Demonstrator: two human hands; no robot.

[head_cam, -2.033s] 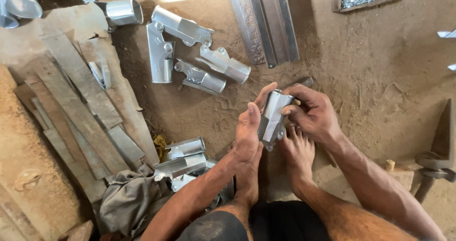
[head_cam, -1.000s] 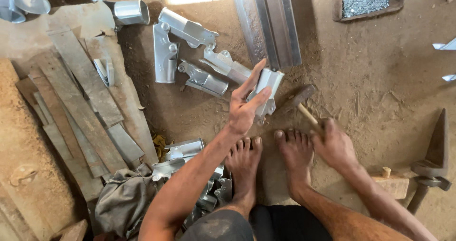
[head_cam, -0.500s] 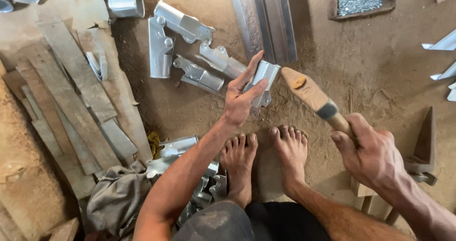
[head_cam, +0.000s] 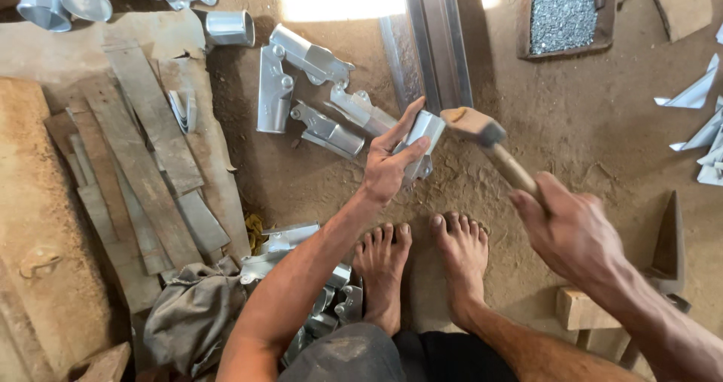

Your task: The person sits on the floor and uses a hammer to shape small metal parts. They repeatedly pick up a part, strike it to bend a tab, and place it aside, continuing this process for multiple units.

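While the left hand (head_cam: 388,167) steadies a folded sheet-metal piece (head_cam: 422,145) on the dirt floor (head_cam: 602,118), its fingers wrap the near side and the index finger extends upward along it. Closed fully around a wooden handle, the right hand (head_cam: 572,235) holds a mallet (head_cam: 489,145) whose head sits just beside the piece's upper right edge, above the bare feet (head_cam: 422,269).

Shiny sheet-metal piece (head_cam: 422,145), matt wooden mallet (head_cam: 489,145), rough dirt floor (head_cam: 602,126).
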